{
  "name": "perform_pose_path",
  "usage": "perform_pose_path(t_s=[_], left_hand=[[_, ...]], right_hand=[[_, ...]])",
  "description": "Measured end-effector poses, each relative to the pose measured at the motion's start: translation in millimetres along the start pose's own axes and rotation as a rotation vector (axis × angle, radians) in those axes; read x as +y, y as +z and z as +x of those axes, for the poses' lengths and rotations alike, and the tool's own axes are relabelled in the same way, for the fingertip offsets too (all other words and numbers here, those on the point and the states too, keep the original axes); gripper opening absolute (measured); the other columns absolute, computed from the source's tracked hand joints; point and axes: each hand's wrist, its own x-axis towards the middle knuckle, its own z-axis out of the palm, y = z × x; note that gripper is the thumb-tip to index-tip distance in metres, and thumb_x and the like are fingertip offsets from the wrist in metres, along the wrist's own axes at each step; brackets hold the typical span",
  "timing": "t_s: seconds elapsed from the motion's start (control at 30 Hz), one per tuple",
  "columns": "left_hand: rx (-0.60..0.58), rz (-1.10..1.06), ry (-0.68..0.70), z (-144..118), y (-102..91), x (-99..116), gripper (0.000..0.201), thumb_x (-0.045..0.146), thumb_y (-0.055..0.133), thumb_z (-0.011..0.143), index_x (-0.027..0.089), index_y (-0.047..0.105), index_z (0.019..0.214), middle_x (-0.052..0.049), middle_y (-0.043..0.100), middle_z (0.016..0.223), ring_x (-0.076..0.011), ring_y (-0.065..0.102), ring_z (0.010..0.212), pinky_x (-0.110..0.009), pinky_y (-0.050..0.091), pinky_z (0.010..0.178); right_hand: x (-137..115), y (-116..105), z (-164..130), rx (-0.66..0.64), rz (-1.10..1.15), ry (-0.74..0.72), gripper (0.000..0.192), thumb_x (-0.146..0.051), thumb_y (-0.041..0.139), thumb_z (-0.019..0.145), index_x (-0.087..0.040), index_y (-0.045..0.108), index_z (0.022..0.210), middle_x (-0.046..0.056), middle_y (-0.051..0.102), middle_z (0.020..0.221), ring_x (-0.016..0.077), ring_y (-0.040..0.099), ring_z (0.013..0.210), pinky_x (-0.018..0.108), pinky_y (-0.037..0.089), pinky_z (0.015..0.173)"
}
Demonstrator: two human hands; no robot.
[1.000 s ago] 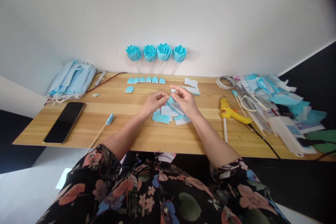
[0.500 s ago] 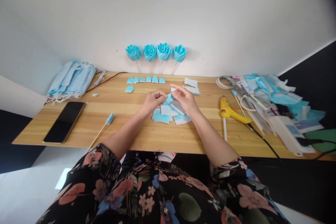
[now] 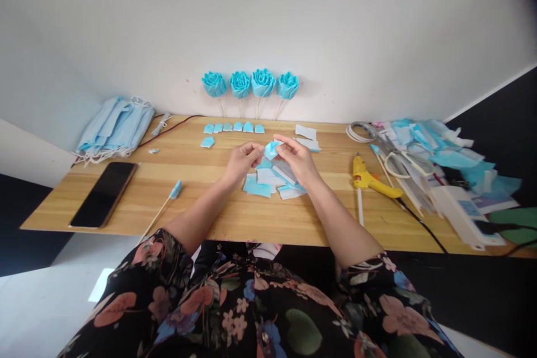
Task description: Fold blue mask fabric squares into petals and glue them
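A small folded piece of blue mask fabric (image 3: 271,149) is held up between my two hands, over the middle of the table. My right hand (image 3: 297,161) pinches it from the right with thumb and fingers. My left hand (image 3: 243,163) is closed, its thumb and fingertips at the piece's left edge. Below them lies a loose pile of cut blue and white fabric pieces (image 3: 258,185). Several folded blue petals (image 3: 238,127) form a row farther back, and a single petal (image 3: 207,142) sits in front of that row.
Several blue fabric flowers (image 3: 240,85) on sticks lean against the wall. Stacked masks (image 3: 117,126), a phone (image 3: 103,194) and a blue-tipped stick (image 3: 161,210) lie left. A yellow glue gun (image 3: 369,179), scissors (image 3: 409,164), tape roll (image 3: 361,132) and fabric scraps (image 3: 453,145) are right.
The blue piece has turned in my fingers and shows more of its folded face. My left hand has shifted slightly left; the objects on the table look unmoved.
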Motion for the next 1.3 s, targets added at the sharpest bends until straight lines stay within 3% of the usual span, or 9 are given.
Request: perform_pose_path(t_s=[0.17,0.37,0.57,0.77,1.07,1.3], left_hand=[[-0.053,0.077,-0.014,0,0.7,1,0.048,0.058,0.062,0.08,0.016,0.055,0.06,-0.001,0.055,0.059,-0.0082,0.046,0.054,-0.024,0.036,0.055],[-0.1,0.043,-0.089,0,3.0,-1,0.035,0.044,0.077,0.066,0.016,0.056,0.066,0.003,0.052,0.056,-0.0068,0.042,0.051,-0.023,0.033,0.052],[-0.061,0.016,-0.053,-1,2.2,-1,0.032,0.039,0.074,0.069,0.016,0.052,0.063,0.004,0.049,0.055,-0.0065,0.041,0.051,-0.022,0.032,0.052],[-0.077,0.032,-0.074,-1,2.4,-2,0.032,0.04,0.075,0.067,0.017,0.052,0.065,0.005,0.048,0.055,-0.0063,0.04,0.051,-0.022,0.032,0.052],[-0.111,0.046,-0.083,-1,3.3,-4,0.032,0.039,0.075,0.068,0.017,0.052,0.065,0.005,0.046,0.055,-0.0065,0.039,0.051,-0.022,0.031,0.052],[-0.132,0.014,-0.07,0,1.5,-4,0.033,0.039,0.074,0.068,0.017,0.05,0.063,0.005,0.047,0.052,-0.0066,0.04,0.05,-0.022,0.031,0.053]], right_hand=[[4,-2,2,0.042,-0.035,-0.01,0.045,-0.049,0.077,0.072,-0.026,0.072,0.11,0.0,0.066,0.079,0.0172,0.061,0.076,0.037,0.055,0.081],[4,-1,2,0.038,-0.035,-0.002,0.051,-0.055,0.078,0.07,-0.025,0.072,0.11,0.0,0.064,0.077,0.0165,0.06,0.074,0.036,0.056,0.081],[1,1,0,-0.014,-0.015,0.003,0.05,-0.058,0.072,0.075,-0.026,0.071,0.114,0.003,0.07,0.093,0.0174,0.064,0.082,0.036,0.055,0.084],[4,3,0,-0.091,-0.012,-0.009,0.056,-0.045,0.08,0.069,-0.025,0.067,0.12,-0.001,0.067,0.084,0.0149,0.061,0.078,0.031,0.051,0.078],[14,-3,3,-0.126,-0.159,-0.116,0.05,-0.041,0.07,0.08,-0.026,0.06,0.127,-0.004,0.055,0.073,0.0125,0.052,0.067,0.027,0.045,0.066],[10,-1,2,-0.074,-0.035,-0.022,0.058,-0.052,0.069,0.08,-0.029,0.057,0.133,-0.003,0.059,0.073,0.0143,0.058,0.07,0.031,0.053,0.076]])
